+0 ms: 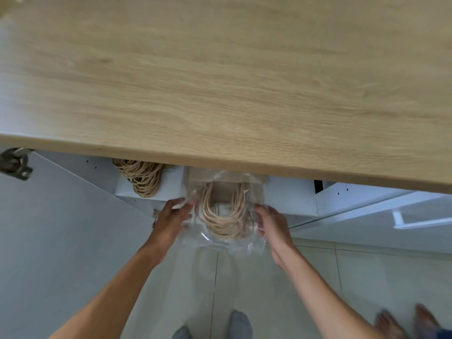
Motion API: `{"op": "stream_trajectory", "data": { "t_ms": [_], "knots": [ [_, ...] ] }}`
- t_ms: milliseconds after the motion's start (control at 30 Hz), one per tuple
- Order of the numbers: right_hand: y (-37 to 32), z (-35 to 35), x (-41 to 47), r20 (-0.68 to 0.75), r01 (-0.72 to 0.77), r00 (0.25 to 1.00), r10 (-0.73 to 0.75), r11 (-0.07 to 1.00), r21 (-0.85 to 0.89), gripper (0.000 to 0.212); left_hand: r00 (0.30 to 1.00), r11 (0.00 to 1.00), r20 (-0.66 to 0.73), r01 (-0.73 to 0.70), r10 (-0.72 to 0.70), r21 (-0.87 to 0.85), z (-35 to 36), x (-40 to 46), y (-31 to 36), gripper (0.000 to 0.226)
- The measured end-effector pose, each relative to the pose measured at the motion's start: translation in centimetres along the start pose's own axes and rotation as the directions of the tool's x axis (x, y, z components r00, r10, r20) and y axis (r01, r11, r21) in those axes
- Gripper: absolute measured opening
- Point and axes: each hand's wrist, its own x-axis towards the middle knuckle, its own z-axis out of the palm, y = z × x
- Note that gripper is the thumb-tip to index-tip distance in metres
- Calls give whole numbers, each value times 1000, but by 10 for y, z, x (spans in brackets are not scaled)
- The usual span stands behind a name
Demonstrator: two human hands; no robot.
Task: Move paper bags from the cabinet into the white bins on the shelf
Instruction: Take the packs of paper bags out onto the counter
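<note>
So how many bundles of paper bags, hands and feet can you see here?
Bundles of paper bags: 2, one in plastic wrap, one in the white bin
Hands: 2, left hand, right hand
Feet: 4
Total: 8

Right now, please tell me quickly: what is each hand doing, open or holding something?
Left hand: closed on the left side of the plastic-wrapped bundle of paper bags.
Right hand: closed on the bundle's right side.

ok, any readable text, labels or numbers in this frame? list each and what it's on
None readable.
Small pale label inside the clear plastic pack of paper bags held by the left hand and right hand: print too blurred to read.
Wooden countertop, second bundle of bags: no text visible.
</note>
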Motion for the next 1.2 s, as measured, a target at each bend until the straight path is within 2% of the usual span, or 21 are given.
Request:
{"op": "stream_trajectory", "data": {
  "t_ms": [67,100,233,267,367,467,567,667,767,833,967,1033,1100,1133,1200],
  "knots": [
    [7,-4,-12,45,-54,998,50,995,87,39,999,999,17,38,-37,-9,-10,-11,-8,43],
    [8,-7,-16,56,-72,996,66,990,118,42,998,998,37,58,-57,-11,-15,-13,-11,43],
    [-9,-14,-8,42,-51,998,48,997,55,90,989,989,49,139,-137,-44,-23,4,1,67],
    [-19,-12,-4,69,-36,997,34,999,28,94,988,987,47,147,-144,-61,-21,12,7,68],
    [-45,-4,3,142,-10,990,23,996,-89,87,985,987,81,154,-150,-35,-7,34,23,70],
    [-50,3,6,131,-1,991,34,970,-245,80,989,990,70,124,-128,61,1,42,22,77],
    [-40,1,3,143,-7,989,40,975,-220,58,987,989,82,131,-136,68,-4,35,14,82],
    [-24,-7,-8,294,-50,950,103,982,-184,59,973,986,167,147,-159,84,-19,19,3,63],
    [-7,-16,-23,401,-125,898,182,978,-165,50,946,972,254,162,-202,171,-34,0,-7,69],
    [0,-19,-40,429,-161,884,187,982,-96,47,947,963,234,171,-218,206,-38,-17,-13,73],
    [0,-24,-88,415,-208,892,177,978,30,59,938,963,243,210,-247,170,-44,-72,-3,63],
    [-4,-30,-112,411,-219,892,191,975,22,69,934,958,238,228,-265,173,-51,-97,3,77],
    [-13,-34,-141,423,-220,886,188,975,27,54,933,953,213,264,-292,152,-59,-121,11,96],
    [-18,-35,-155,431,-223,883,186,974,36,51,934,953,204,270,-293,136,-62,-134,16,97],
    [-25,-40,-180,451,-228,873,186,973,39,62,932,956,221,267,-288,121,-70,-158,33,87]
  ]
}}
